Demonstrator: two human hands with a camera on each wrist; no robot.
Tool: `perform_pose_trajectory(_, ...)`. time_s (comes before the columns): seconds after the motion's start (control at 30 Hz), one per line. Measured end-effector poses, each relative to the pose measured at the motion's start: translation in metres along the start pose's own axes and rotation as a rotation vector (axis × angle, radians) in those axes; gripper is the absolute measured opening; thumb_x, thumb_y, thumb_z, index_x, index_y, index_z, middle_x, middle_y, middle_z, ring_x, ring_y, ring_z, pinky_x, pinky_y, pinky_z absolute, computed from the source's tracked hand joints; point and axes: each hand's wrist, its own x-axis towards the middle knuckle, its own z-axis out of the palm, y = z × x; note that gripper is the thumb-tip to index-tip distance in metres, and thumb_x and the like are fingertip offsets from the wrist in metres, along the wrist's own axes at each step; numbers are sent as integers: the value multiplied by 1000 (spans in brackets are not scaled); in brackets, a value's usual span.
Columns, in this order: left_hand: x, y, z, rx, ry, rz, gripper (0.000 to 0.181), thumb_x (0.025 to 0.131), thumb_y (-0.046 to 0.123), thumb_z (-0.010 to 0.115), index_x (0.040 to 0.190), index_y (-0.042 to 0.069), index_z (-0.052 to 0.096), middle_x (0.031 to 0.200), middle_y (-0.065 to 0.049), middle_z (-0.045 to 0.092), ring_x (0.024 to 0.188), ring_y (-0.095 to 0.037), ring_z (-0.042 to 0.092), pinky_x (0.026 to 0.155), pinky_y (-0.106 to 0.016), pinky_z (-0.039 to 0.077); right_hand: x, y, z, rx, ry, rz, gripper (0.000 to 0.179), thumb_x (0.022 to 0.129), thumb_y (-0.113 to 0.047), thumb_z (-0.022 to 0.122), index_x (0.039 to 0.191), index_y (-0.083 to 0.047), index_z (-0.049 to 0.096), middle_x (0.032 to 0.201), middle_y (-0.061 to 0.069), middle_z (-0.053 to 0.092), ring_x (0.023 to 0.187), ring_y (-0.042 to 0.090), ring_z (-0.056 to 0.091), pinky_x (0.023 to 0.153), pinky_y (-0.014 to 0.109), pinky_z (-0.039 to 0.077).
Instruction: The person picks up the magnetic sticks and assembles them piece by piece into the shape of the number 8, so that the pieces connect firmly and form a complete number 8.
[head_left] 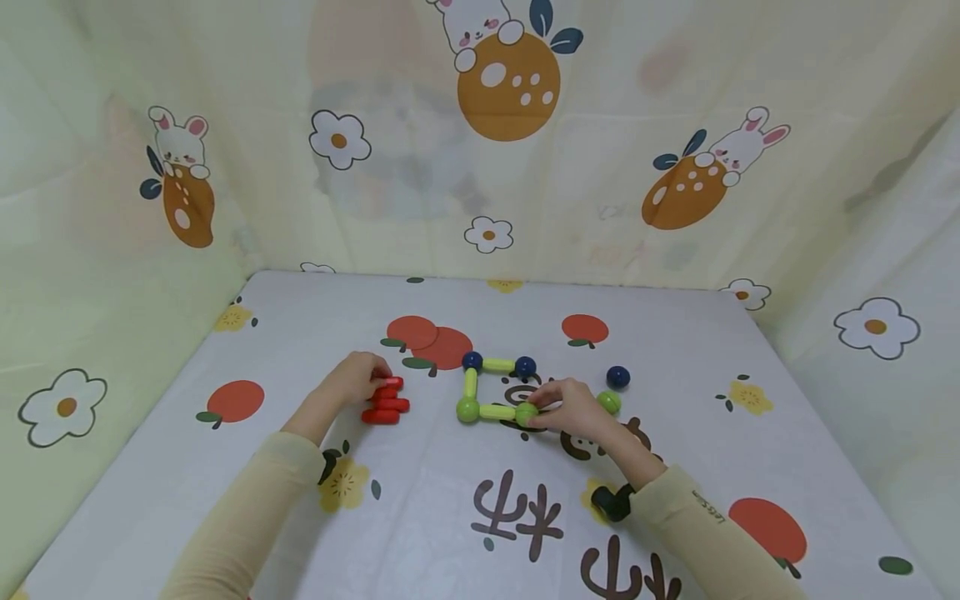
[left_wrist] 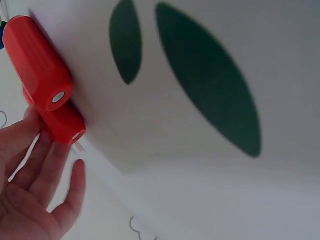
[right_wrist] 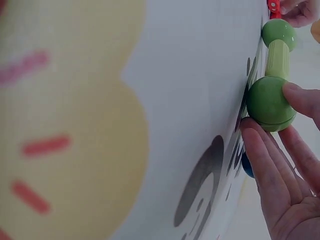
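My left hand (head_left: 358,377) is at the far end of a row of several red rods (head_left: 386,403), its thumb and fingers around the farthest red rod (left_wrist: 65,122). Another red rod (left_wrist: 37,62) lies beside that one in the left wrist view. With thumb and fingers, my right hand (head_left: 573,410) pinches a green ball (right_wrist: 271,102). That ball sits on the right end of a yellow-green rod (head_left: 497,412). The rod's other end meets a second green ball (head_left: 467,409). From there a yellow-green rod (head_left: 470,384) runs up to a dark blue ball (head_left: 472,361).
Along the back of the frame, a yellow-green rod (head_left: 498,365) links to another dark blue ball (head_left: 525,367). Right of my right hand lie a loose dark blue ball (head_left: 618,377) and a loose green ball (head_left: 609,403). A printed cloth (head_left: 427,517) covers the table; patterned curtains (head_left: 405,200) stand around it.
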Motion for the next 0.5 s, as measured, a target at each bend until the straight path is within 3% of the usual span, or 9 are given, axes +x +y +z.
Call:
perform_pose_trajectory(0.37, 3, 10, 2, -24, 59, 44, 23, 86, 8, 63, 108, 2, 65, 97, -10, 62, 90, -23, 53, 79, -33, 49, -2, 2, 2, 21, 28, -29, 27, 75, -16, 76, 99, -7, 68, 94, 5, 67, 95, 25, 60, 78, 36, 50)
perform_pose_trajectory(0.5, 4, 17, 2, -44, 59, 45, 26, 86, 8, 62, 111, 0, 64, 95, -11, 62, 85, -22, 52, 72, -29, 49, -4, -1, 2, 6, 31, -45, 26, 75, -15, 75, 98, -7, 68, 94, 5, 67, 96, 26, 60, 77, 37, 50)
